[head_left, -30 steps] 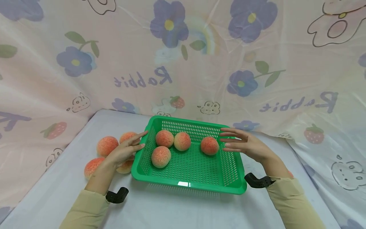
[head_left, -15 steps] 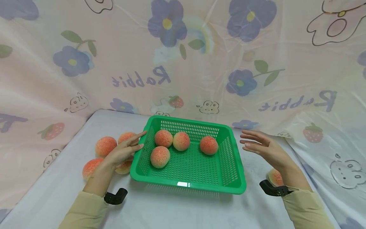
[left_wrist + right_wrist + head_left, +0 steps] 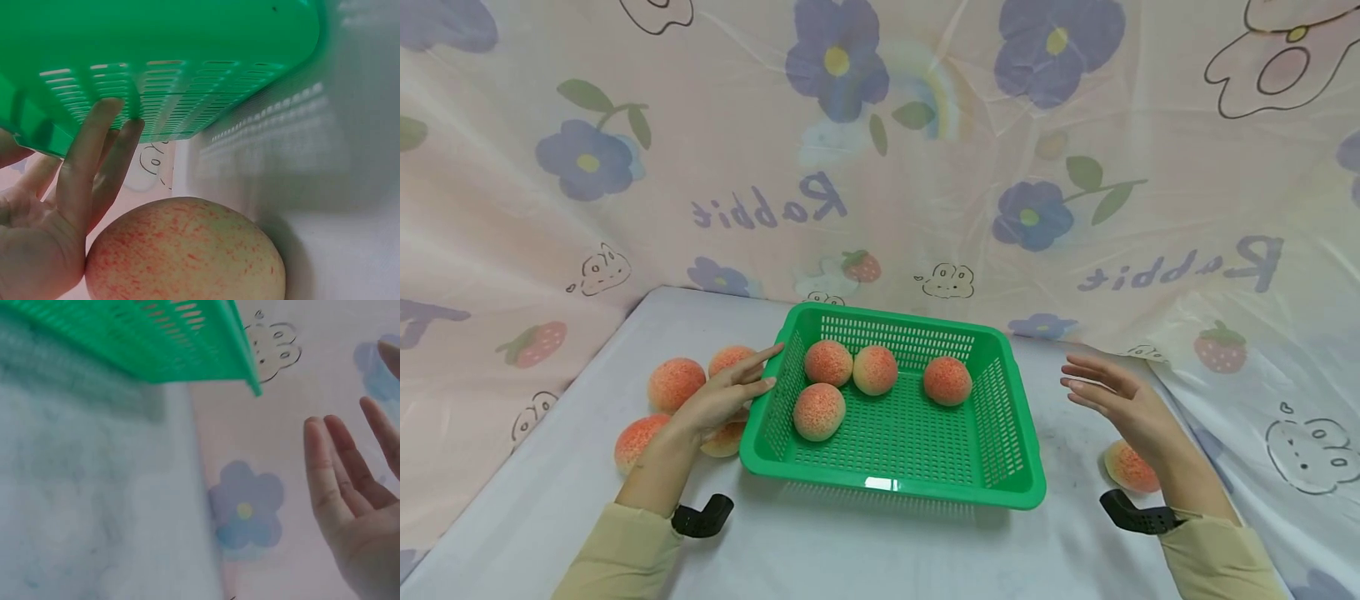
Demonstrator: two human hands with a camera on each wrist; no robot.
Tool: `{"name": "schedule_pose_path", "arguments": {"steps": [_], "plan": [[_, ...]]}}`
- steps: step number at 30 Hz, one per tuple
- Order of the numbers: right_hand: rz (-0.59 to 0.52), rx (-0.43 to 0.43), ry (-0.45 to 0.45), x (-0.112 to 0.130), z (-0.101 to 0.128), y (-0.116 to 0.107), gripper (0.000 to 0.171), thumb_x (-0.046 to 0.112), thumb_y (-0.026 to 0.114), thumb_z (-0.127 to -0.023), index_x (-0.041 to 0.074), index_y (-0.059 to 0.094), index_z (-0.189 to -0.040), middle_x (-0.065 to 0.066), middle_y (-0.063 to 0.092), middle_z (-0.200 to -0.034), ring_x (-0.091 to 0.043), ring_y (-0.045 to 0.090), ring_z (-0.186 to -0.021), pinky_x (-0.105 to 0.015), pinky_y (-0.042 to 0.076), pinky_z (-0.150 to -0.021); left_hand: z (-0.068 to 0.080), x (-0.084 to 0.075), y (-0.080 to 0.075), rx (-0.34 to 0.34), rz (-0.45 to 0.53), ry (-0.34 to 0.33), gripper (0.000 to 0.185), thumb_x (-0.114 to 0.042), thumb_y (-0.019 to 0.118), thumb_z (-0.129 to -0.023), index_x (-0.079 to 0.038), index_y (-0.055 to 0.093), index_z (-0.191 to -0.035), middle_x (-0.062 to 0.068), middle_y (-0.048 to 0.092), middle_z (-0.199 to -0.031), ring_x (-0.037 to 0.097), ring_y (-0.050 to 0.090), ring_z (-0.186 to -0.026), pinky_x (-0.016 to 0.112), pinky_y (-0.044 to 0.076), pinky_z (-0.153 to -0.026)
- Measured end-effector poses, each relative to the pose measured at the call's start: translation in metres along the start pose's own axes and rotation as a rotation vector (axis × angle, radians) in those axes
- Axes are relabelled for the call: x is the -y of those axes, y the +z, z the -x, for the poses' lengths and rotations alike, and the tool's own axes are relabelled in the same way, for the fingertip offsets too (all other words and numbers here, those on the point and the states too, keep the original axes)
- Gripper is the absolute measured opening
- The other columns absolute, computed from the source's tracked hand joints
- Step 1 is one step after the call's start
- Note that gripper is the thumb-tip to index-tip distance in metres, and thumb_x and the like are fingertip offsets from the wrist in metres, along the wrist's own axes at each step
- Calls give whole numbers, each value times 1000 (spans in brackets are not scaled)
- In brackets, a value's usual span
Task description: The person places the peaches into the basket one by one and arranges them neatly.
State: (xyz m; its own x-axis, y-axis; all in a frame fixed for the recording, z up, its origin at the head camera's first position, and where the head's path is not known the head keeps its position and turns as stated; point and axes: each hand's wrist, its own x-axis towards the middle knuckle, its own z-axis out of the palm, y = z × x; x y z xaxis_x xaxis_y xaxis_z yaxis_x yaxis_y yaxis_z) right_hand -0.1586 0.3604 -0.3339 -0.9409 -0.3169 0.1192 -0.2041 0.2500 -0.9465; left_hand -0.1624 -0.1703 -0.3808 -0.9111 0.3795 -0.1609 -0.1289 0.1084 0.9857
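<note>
Fingers (image 3: 758, 367) of left hand (image 3: 718, 398) lie straight against basket (image 3: 891, 487) wall; right hand (image 3: 1116, 402) hovers apart, released.

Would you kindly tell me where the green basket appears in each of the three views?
Head: green basket sits centre, between both hands.
Left wrist: it fills the top, the left hand touching its wall.
Right wrist: its corner is at top left.
Shared landmark: the slotted green wall.

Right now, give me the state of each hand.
Left hand: open, straight fingers touching the green basket wall.
Right hand: open, holding nothing, apart from the basket.
</note>
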Motion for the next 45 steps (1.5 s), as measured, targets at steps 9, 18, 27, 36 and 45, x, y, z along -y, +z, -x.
{"name": "schedule_pose_path", "arguments": {"steps": [9, 18, 27, 36, 45], "plan": [[188, -292, 123, -17, 16, -6, 38, 20, 62, -95, 17, 56, -132, 25, 60, -113, 11, 59, -97, -6, 44, -81, 2, -2, 1, -14, -1, -4, 61, -19, 47, -102, -15, 17, -155, 25, 12, -158, 16, 63, -104, 30, 55, -81], [306, -511, 235, -34, 32, -18, 32, 31, 65, -92, 27, 60, -124, 37, 55, -102, 17, 50, -95, -5, 36, -74, 2, 0, 1, -29, -20, -10, 61, -20, 48, -102, -17, 18, -155, 26, 12, -157, 20, 61, -108, 32, 54, -84], [359, -559, 440, -53, 49, -31, 63, 46, 62, -91, 27, 40, -147, 7, 28, -156, -20, 9, -147, -52, 12, -117, 4, 0, 2, -17, -16, 1, 61, -20, 47, -102, -16, 18, -155, 27, 12, -157, 23, 60, -110, 33, 54, -85], [260, -478, 623, -74, 63, -41, 81, 52, 60, -90, 23, 19, -154, -13, -4, -160, -38, -8, -146, -65, 9, -112, 1, -1, 3, -26, -13, -3, 60, -19, 47, -102, -16, 18, -155, 27, 20, -155, 22, 61, -108, 33, 54, -84], [159, -453, 718, -88, 64, -39, 82, 51, 60, -90, 28, 15, -154, -9, -1, -162, -28, 2, -148, -42, 11, -119, 1, -1, 3, -28, -10, -5, 60, -18, 46, -102, -16, 18, -155, 26, 20, -156, 24, 60, -111, 34, 54, -85]]}}
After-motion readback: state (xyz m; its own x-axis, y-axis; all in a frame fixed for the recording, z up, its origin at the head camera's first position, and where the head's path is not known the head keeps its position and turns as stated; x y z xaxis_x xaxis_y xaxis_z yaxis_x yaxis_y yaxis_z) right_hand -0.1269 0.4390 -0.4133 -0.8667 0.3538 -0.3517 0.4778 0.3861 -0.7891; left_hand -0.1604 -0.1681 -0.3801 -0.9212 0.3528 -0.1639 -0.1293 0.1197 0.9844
